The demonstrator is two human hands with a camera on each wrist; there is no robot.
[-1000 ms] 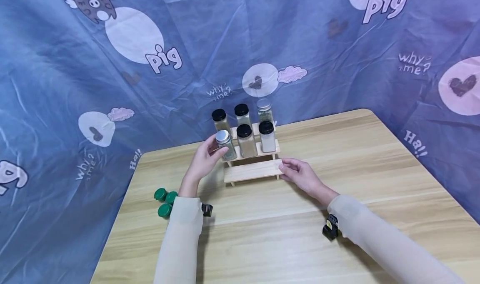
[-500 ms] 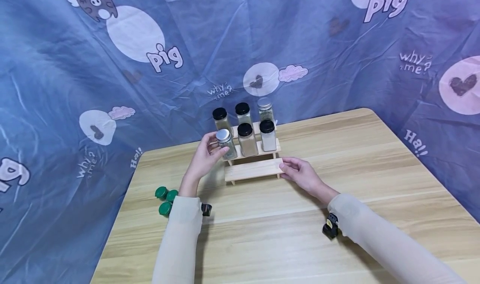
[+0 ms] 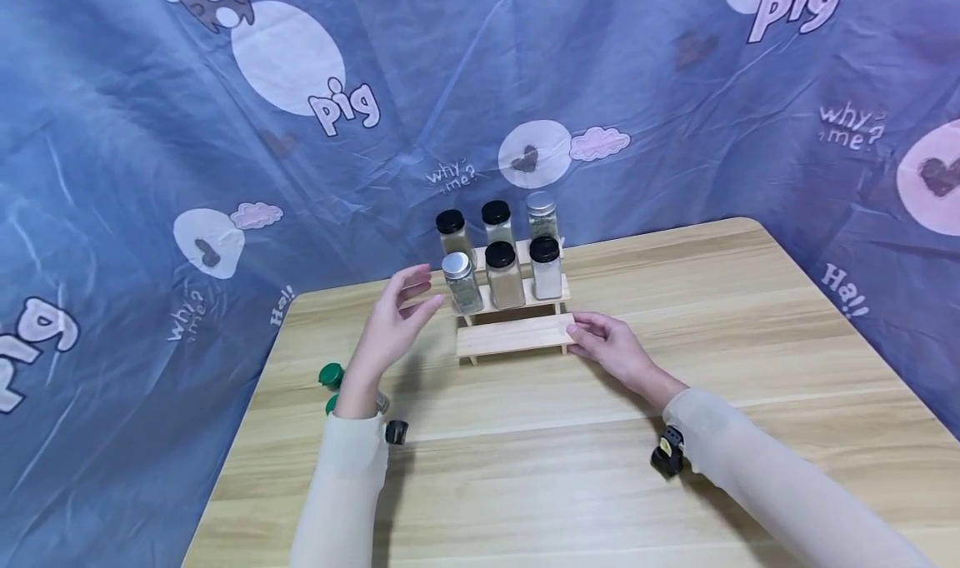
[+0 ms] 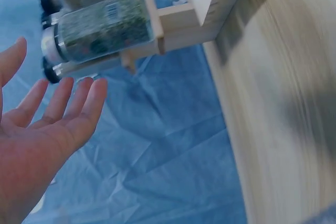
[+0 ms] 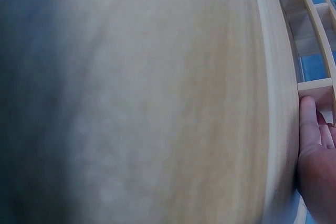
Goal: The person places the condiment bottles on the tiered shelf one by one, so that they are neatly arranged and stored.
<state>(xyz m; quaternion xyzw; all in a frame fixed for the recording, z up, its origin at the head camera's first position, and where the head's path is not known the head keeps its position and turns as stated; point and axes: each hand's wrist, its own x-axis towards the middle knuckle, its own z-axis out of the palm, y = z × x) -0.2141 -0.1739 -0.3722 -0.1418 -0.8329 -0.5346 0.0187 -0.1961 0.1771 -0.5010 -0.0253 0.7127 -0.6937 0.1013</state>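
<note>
A tiered wooden rack (image 3: 517, 336) stands toward the back of the table. Its middle step carries a silver-capped spice jar (image 3: 463, 285) of green flakes at the left, beside two black-capped jars. My left hand (image 3: 390, 322) is just left of that silver-capped jar, thumb and fingers spread, touching nothing. In the left wrist view, the fingers (image 4: 79, 100) are apart from the jar (image 4: 107, 27). At the right end of the bare front step, my right hand (image 3: 615, 351) holds the board between thumb and fingers; the right wrist view shows fingers against the rack's support (image 5: 315, 85).
On the top step stand two black-capped jars (image 3: 453, 233) and a silver-capped one (image 3: 542, 214). Green-capped jars (image 3: 331, 375) sit on the table (image 3: 525, 468) at left, partly hidden behind my left forearm. A blue printed cloth (image 3: 405, 77) hangs behind the table.
My left hand has let go of the silver-capped jar on the middle step and drawn back left. My right hand keeps its hold on the front step. The head view has shifted slightly.
</note>
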